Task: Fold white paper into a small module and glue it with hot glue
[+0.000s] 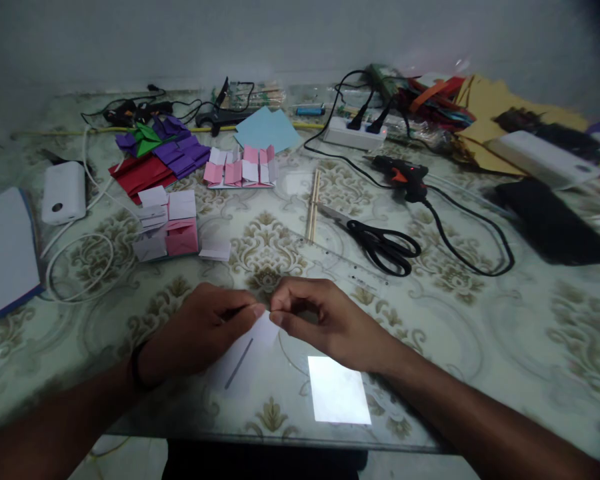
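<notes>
Near the table's front edge, my left hand (207, 327) pinches the top of a pale sheet of paper (260, 340) between thumb and fingers. Close beside it, my right hand (325, 320) also pinches at the paper's upper corner, its fingers curled round against the thumb. The fingertips of both hands almost meet. A short dark stripe runs slantwise over the pale area below the left hand, which partly hides the sheet. Beyond the hands lie a small folded white paper (215, 251) and a block of pink and white folded papers (182, 225).
Black-handled scissors (385, 245), wooden sticks (313, 207) and a clear ruler (350, 263) lie ahead. A glue gun (405, 179) with its cord is at right, near a power strip (355, 135). Blue paper (267, 129), purple folded papers (183, 157) and a white power bank (64, 192) sit farther left.
</notes>
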Available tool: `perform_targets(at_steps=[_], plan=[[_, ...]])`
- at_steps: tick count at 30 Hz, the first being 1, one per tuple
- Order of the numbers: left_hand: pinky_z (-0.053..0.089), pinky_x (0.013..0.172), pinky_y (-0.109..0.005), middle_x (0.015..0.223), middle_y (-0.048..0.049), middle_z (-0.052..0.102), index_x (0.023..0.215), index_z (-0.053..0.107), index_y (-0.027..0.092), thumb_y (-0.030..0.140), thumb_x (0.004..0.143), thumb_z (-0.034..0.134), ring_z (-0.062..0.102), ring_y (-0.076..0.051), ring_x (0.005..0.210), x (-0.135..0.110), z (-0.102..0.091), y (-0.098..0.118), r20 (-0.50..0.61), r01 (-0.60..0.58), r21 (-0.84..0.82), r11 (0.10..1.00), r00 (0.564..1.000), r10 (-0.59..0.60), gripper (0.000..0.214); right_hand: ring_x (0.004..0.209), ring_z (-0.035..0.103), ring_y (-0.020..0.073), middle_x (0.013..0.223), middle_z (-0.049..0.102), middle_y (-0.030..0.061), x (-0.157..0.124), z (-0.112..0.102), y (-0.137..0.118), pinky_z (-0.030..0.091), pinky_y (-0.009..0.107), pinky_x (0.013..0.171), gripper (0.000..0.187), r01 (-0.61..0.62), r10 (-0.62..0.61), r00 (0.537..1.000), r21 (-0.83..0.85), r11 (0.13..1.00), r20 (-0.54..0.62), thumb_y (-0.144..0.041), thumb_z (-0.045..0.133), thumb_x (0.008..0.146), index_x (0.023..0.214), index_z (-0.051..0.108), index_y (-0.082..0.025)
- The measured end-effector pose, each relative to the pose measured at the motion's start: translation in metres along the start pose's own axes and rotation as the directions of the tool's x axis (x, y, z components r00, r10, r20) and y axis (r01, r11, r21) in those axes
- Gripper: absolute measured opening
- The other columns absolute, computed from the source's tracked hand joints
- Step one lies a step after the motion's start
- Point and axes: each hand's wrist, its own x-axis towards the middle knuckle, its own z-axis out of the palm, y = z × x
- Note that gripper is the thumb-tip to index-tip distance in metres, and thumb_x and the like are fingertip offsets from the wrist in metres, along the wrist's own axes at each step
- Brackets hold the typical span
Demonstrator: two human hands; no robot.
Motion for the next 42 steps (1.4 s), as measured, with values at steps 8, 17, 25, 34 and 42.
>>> perform_targets(at_steps=[8, 17, 25, 34, 42], plan=[[0.031, 0.051, -0.025, 0.061, 0.0016, 0.05, 0.07, 0.063, 0.018, 0.039, 0.095, 0.054, 0.04, -0.012, 0.057, 0.004, -0.022, -0.007, -0.324, 0.112, -0.147, 0.983, 0.933, -0.155, 0.034, 0.064, 0.052, 0.0127, 0.071, 0.053, -0.0026, 0.004, -0.009, 0.002, 0.042, 0.027, 0.062, 0.018, -0.044, 0.047, 0.996, 0.035, 0.998, -0.077, -0.032, 0.066, 0.093, 0.082, 0.059, -0.019], [0.029, 0.052, -0.024, 0.06, 0.0048, 0.05, 0.075, 0.068, 0.016, 0.047, 0.091, 0.062, 0.041, -0.01, 0.057, 0.003, 0.001, -0.008, -0.035, 0.164, -0.116, 0.98, 0.985, -0.169, 0.036, 0.061, 0.051, 0.0121, 0.068, 0.055, -0.0031, 0.005, 0.004, 0.007, 0.039, 0.026, 0.058, 0.038, -0.057, 0.069, 0.991, 0.106, 0.993, -0.118, -0.053, 0.076, 0.088, 0.081, 0.062, -0.018], [0.034, 0.053, -0.026, 0.061, 0.0026, 0.061, 0.067, 0.06, 0.017, 0.038, 0.093, 0.062, 0.051, -0.011, 0.056, 0.002, 0.009, -0.009, 0.126, 0.186, -0.097, 0.978, 0.977, -0.173, 0.034, 0.066, 0.054, 0.0125, 0.073, 0.062, -0.0015, 0.004, 0.008, 0.009, 0.043, 0.026, 0.062, 0.03, 0.002, 0.02, 0.986, 0.131, 0.991, -0.165, -0.047, 0.074, 0.09, 0.085, 0.066, -0.019], [0.034, 0.053, -0.026, 0.058, 0.0012, 0.064, 0.066, 0.067, 0.017, 0.039, 0.096, 0.056, 0.051, -0.011, 0.053, 0.002, 0.004, -0.004, 0.021, 0.134, -0.107, 0.985, 0.991, -0.132, 0.039, 0.064, 0.053, 0.0117, 0.07, 0.062, -0.0011, 0.003, 0.006, 0.006, 0.042, 0.024, 0.058, 0.032, 0.007, 0.014, 0.989, 0.143, 0.99, -0.15, -0.046, 0.077, 0.088, 0.079, 0.067, -0.017], [0.03, 0.054, -0.026, 0.06, 0.0045, 0.044, 0.066, 0.055, 0.017, 0.037, 0.098, 0.053, 0.04, -0.011, 0.058, 0.002, 0.004, -0.005, 0.041, 0.08, -0.042, 0.996, 0.996, -0.078, 0.037, 0.059, 0.046, 0.0098, 0.066, 0.056, -0.0039, 0.003, 0.007, 0.006, 0.037, 0.023, 0.054, 0.031, -0.083, 0.101, 0.992, 0.207, 0.975, -0.076, -0.04, 0.084, 0.082, 0.076, 0.064, -0.017]])
